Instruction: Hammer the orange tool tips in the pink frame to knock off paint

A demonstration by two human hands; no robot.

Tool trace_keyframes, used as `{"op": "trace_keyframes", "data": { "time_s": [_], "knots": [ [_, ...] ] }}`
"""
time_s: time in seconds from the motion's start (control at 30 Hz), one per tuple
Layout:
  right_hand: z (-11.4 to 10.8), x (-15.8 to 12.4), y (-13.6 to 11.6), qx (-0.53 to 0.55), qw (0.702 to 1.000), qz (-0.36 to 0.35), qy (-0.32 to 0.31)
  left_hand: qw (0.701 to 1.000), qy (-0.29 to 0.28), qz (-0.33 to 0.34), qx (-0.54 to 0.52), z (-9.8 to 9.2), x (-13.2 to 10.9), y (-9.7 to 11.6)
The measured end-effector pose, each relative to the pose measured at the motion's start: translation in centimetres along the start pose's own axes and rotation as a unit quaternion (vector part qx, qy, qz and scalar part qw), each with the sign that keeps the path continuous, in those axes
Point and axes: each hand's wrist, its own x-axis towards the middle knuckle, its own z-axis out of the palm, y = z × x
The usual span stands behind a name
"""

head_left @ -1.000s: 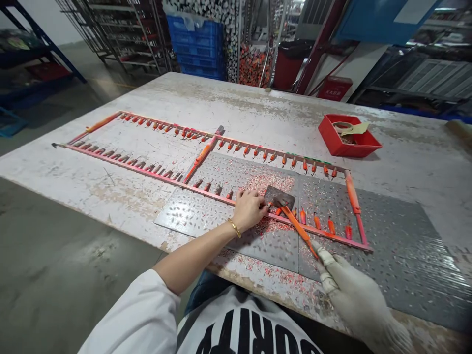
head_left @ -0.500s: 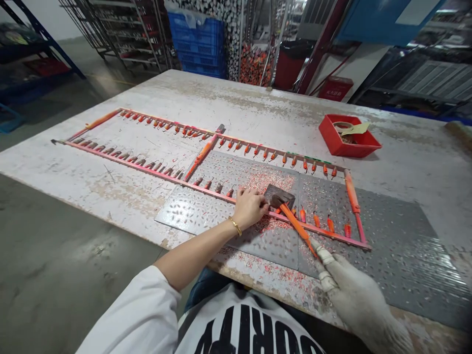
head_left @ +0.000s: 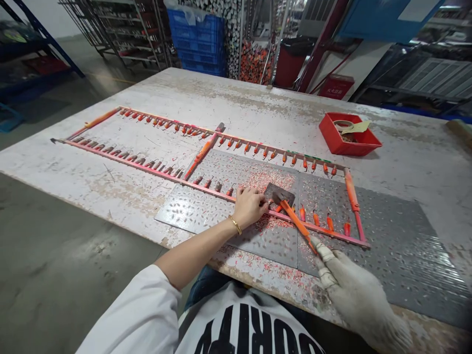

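Observation:
My right hand, in a whitish glove, is closed round the orange handle of a hammer. The hammer's dark head is over a small dark metal block. My left hand, bare with a gold bracelet at the wrist, has its fingers closed beside the block, at the near rail of a long painted frame. What its fingertips pinch is hidden. Along the rails hang several small orange hooked pieces. The ones on the left of the near rail look darker and greyish.
Grey textured sheets lie under the right part of the frame, with red and white flakes scattered round the block. A red box holding a tape roll stands at the back right of the worn white table. Blue crates stand beyond.
The hammer's head has shifted slightly on or over the block, its handle tilting a little. My left hand stays in the same place.

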Motion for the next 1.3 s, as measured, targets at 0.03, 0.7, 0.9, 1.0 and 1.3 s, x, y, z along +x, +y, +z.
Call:
{"op": "trace_keyframes", "data": {
  "time_s": [0.03, 0.7, 0.9, 1.0, 1.3],
  "knots": [
    [-0.5, -0.2, 0.2, 0.008, 1.000, 0.001, 0.017, 1.000, 0.002, 0.000, -0.001, 0.0, 0.0, 0.0],
    [-1.9, 0.0, -0.5, 0.030, 0.995, 0.050, 0.084, 1.000, 0.009, -0.009, 0.007, 0.1, 0.1, 0.2],
    [-0.2, 1.1, -0.6, 0.047, 0.999, 0.010, 0.002, 1.000, 0.008, -0.013, 0.010, 0.0, 0.2, 0.3],
    [-1.5, 0.4, -0.4, 0.053, 0.996, 0.010, 0.075, 1.000, 0.010, -0.011, 0.005, 0.1, 0.2, 0.3],
    [0.5, 0.4, -1.3, 0.092, 0.995, 0.037, 0.008, 1.000, 0.005, -0.018, 0.012, 0.0, 0.2, 0.5]
  ]
}}
